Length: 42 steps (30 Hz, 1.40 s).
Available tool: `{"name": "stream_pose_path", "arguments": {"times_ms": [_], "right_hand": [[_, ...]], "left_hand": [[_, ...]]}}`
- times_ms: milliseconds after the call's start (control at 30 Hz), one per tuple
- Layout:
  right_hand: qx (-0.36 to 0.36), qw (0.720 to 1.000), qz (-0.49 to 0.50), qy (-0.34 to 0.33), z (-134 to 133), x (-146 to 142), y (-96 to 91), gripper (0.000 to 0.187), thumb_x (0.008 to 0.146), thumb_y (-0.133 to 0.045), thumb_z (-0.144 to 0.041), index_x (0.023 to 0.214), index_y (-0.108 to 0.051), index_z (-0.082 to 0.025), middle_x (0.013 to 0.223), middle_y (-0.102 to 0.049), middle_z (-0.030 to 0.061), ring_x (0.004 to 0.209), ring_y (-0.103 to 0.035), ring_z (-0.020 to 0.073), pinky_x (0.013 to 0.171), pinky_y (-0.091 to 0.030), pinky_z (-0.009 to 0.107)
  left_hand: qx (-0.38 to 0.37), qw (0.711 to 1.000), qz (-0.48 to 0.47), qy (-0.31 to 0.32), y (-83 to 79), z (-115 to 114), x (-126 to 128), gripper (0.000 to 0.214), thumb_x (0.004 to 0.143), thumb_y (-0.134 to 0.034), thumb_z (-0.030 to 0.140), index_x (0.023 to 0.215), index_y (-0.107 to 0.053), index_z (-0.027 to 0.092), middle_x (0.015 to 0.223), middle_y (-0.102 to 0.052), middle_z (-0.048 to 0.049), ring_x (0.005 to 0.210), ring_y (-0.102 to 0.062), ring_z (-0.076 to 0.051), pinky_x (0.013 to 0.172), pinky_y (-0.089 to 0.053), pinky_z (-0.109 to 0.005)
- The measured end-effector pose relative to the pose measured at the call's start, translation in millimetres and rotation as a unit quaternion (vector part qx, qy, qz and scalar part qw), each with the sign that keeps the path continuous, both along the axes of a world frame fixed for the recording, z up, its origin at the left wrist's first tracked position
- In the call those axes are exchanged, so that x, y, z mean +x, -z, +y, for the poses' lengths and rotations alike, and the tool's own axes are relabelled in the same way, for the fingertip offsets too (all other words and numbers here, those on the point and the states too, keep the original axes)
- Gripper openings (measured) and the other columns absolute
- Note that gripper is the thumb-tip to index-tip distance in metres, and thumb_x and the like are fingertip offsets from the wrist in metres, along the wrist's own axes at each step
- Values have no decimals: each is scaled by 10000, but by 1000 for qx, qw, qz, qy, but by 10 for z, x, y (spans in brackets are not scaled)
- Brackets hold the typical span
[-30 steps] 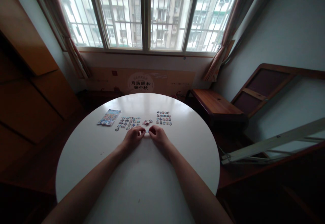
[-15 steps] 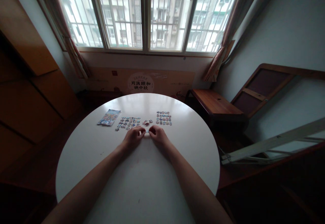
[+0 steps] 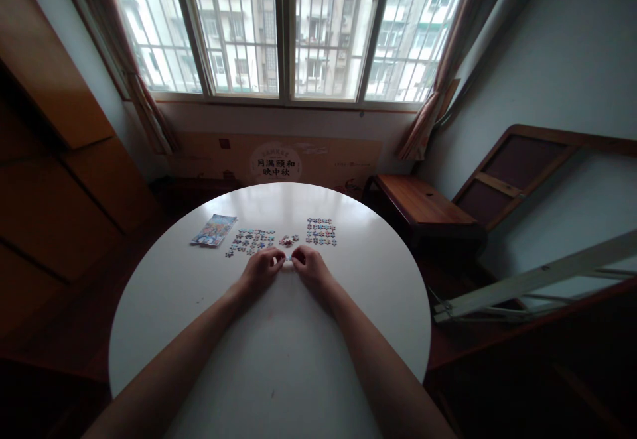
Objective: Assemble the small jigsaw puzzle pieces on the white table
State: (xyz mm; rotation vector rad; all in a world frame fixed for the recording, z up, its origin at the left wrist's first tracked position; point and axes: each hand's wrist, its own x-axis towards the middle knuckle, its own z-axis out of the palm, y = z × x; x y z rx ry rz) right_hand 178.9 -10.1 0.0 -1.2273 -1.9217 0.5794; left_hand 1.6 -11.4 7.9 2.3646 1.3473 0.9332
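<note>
1. Jigsaw piece in pale blue and white (image 3: 288,258) sat between both hands, around mid-table; too small to read its outline, or tell one piece from two joined.
2. Bare left hand (image 3: 263,263): thumb and finger narrow, pinching the left side. Bare right hand (image 3: 309,263): same pinch, right side. Fingertips close together.
3. Small red, white and dark heap of jigsaw pieces (image 3: 288,241) lay just beyond the pinch.
4. Blue-brown jigsaw pieces in loose rows (image 3: 253,239) lay left of heap; multicoloured jigsaw pieces in a neater block (image 3: 321,232) lay right.
5. Blue-and-yellow printed sheet (image 3: 215,230) lay farther left, inside the rim.
6. Round glossy white table (image 3: 368,300): curved far edge ran behind everything, strip of white between. Open room: broad outside each forearm, plus a wedge between them widening toward the body.
</note>
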Motion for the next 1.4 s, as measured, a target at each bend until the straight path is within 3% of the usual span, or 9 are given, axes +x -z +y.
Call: {"name": "stream_pose_path", "arguments": {"times_ms": [1400], "right_hand": [[-3,1000,0,0,3,-1,-6,81,751,-534,-159,768,-614,-158,693,-586,6,641,-502,116,627,-388,220]], "left_hand": [[-3,1000,-5,0,-3,-4,8,139,813,-539,236,819,-670,188,790,-647,-16,614,-540,-105,616,-429,-209]]}}
